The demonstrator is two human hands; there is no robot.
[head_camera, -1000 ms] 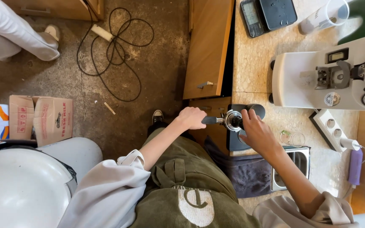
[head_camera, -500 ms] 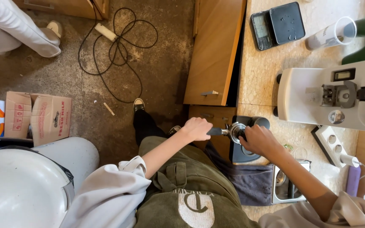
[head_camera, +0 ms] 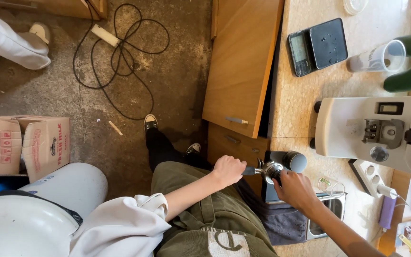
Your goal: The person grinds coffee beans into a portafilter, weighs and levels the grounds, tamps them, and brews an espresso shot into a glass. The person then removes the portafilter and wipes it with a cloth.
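Portafilter (head_camera: 271, 170) basket, contents hidden (R hand (head_camera: 297, 189) over it), L hand (head_camera: 228, 170) gripping handle

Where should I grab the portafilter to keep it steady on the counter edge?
Take the portafilter by its dark handle, which sticks out sideways past the counter edge, coming from the floor side as the left hand does. The round metal basket end is covered by the right hand, so the handle is the free grip.

Speckled beige stone counter (head_camera: 305, 90) along right side. On it: black digital scale (head_camera: 318, 46), clear plastic cup (head_camera: 377, 57) lying on side, white coffee grinder (head_camera: 372, 133), white power strip (head_camera: 369, 172), dark tamping mat (head_camera: 281, 164) at counter edge. Concrete floor (head_camera: 72, 104) carries tangled black cable (head_camera: 124, 57), cardboard box (head_camera: 27, 143).
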